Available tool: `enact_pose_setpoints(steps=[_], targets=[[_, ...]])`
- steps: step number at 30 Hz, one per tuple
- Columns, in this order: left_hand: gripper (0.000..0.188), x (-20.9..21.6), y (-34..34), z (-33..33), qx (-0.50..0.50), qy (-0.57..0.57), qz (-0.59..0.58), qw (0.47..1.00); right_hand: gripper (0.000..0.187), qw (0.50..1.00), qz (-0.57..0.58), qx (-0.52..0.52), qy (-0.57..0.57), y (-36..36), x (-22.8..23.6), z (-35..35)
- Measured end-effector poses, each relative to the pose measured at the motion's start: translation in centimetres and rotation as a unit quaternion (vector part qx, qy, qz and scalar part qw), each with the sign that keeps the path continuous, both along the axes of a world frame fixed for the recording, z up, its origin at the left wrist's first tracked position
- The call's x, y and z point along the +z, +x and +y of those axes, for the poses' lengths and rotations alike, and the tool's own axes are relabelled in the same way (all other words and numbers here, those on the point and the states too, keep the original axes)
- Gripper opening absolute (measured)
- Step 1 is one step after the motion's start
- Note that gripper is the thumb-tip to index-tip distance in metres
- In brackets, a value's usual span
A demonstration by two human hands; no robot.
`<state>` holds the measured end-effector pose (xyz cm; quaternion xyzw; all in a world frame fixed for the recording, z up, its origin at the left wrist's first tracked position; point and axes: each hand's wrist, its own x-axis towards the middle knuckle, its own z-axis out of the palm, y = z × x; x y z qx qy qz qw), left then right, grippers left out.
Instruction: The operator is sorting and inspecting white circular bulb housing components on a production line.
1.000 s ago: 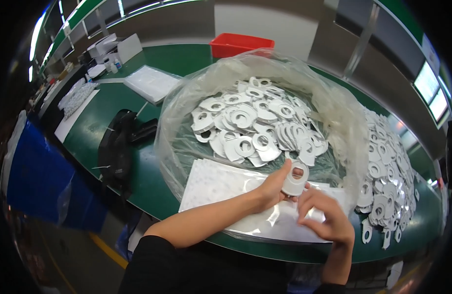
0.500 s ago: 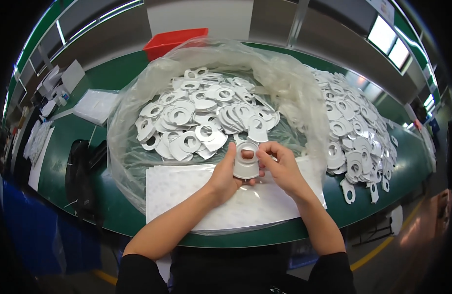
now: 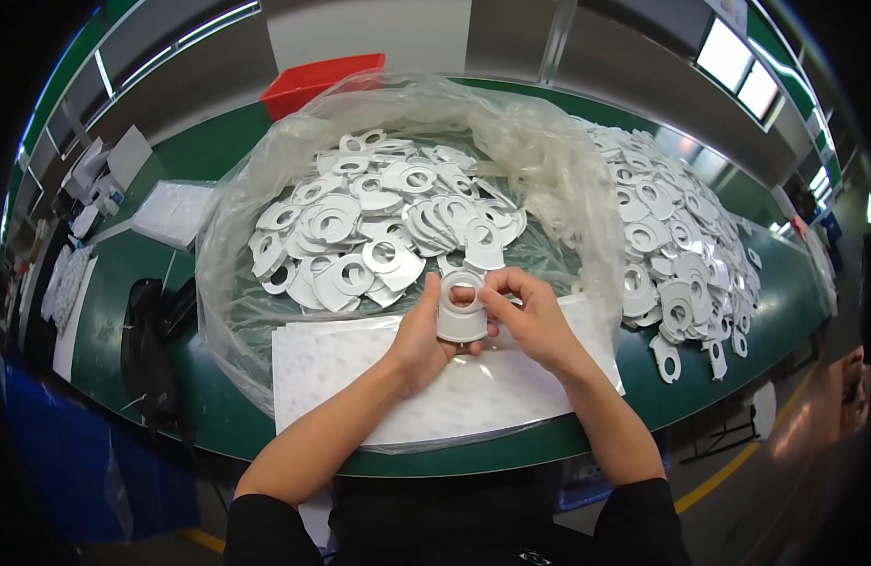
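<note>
A white flat plastic part with a round hole (image 3: pixel 462 326) is held upright over the front of the table. My left hand (image 3: pixel 419 332) grips it from the left, thumb along its edge and fingers behind it; a finger shows partly through the hole. At the ring's right edge, my right hand (image 3: pixel 530 316) pinches with thumb and index finger. Beyond the hands, a heap of similar white parts (image 3: pixel 336 219) lies in a large clear plastic bag (image 3: pixel 223 274). Beneath my hands are white sheets (image 3: pixel 360 396) under clear film.
A second pile of white parts (image 3: pixel 686 250) spreads over the green table (image 3: pixel 407 462) on the right. A red bin (image 3: pixel 313 85) stands behind the bag. To the left are a black bag-like item (image 3: pixel 150 349) and a packet in clear plastic (image 3: pixel 171 209).
The whole scene has shifted slightly left in view. The held part has tilted a little, and more of its hole shows. Both hands keep their hold on it.
</note>
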<state>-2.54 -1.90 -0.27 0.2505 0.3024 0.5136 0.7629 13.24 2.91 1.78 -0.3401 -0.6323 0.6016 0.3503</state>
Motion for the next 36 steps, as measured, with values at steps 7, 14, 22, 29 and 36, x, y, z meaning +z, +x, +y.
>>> enact_pose_setpoints(steps=[7,14,22,29,36], targets=[[0.064,-0.1,0.1,0.0,0.007,-0.009,-0.002,1.0,0.014,1.0,0.0,0.002,-0.021,0.1,0.2,-0.1],[0.066,0.4,0.2,0.0,0.01,-0.016,0.006,1.0,0.013,1.0,-0.004,-0.005,0.004,0.0,0.0,-0.1],[0.061,0.3,0.0,-0.1,0.005,-0.007,-0.009,1.0,0.011,0.999,-0.014,-0.022,0.034,-0.3,-0.2,-0.3],[0.023,0.2,0.1,-0.2,0.014,-0.001,0.029,0.999,0.012,0.998,-0.023,-0.03,0.058,-0.3,-0.2,-0.4],[0.022,0.2,0.0,-0.2,0.032,-0.003,0.025,0.999,0.014,0.988,-0.004,-0.103,0.117,-1.4,0.0,-0.8]])
